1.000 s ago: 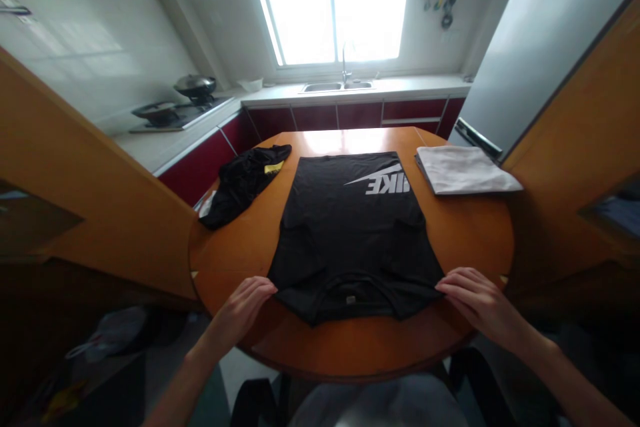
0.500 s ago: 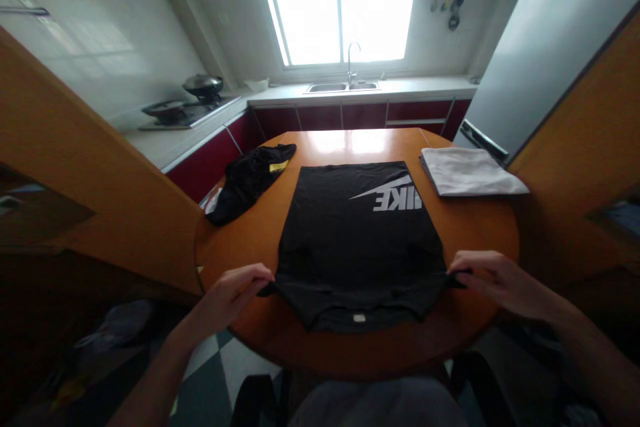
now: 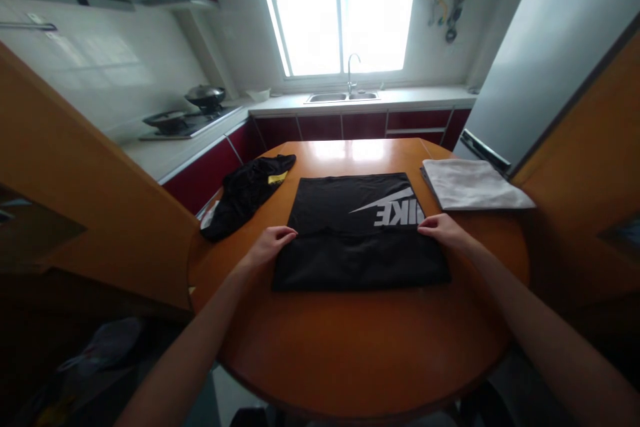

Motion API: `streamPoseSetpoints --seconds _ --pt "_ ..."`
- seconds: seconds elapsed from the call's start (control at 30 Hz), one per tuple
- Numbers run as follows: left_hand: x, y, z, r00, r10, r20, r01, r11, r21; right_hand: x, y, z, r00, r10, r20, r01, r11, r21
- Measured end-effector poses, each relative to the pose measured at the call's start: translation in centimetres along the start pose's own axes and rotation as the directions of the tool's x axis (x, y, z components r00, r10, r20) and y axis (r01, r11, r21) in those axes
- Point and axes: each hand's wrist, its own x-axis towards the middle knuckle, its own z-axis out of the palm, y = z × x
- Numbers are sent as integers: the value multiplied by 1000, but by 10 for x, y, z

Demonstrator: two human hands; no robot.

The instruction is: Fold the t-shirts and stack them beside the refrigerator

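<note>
A black T-shirt (image 3: 360,260) with a pale printed logo lies flat on the wooden table (image 3: 370,340). Its near part is doubled over toward the window, so the folded edge faces me and the layer's end runs across the middle, just under the lettering. My left hand (image 3: 273,242) pinches the shirt at the left end of that layer. At the right end, beside the print, my right hand (image 3: 445,230) is closed on the cloth in the same way. The collar is not in sight.
A crumpled black garment (image 3: 247,190) with a yellow patch lies at the table's left. Folded pale cloth (image 3: 475,185) sits at the right. Beyond are a counter with a sink (image 3: 327,98), a stove with pans (image 3: 205,96) and a fridge (image 3: 520,60).
Both hands have moved away from me and closer together, carrying the shirt's collar end over onto its body. The near part now lies folded. The view has tilted up slightly.
</note>
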Motion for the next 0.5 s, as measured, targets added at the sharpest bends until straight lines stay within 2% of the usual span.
streamPoseSetpoints --seconds 0.2,0.37,0.5 --pt "14 -9 -10 996 21 -84 -24 999 -36 4 -5 -13 991 -93 -97 95 995 7" --pt "40 -13 -7 995 -6 -98 3 999 -37 28 -11 -13 991 -46 -122 46 999 -1" --pt "45 -19 1 991 -16 -130 13 1000 -27 39 -8 -7 993 -7 -118 10 1000 19"
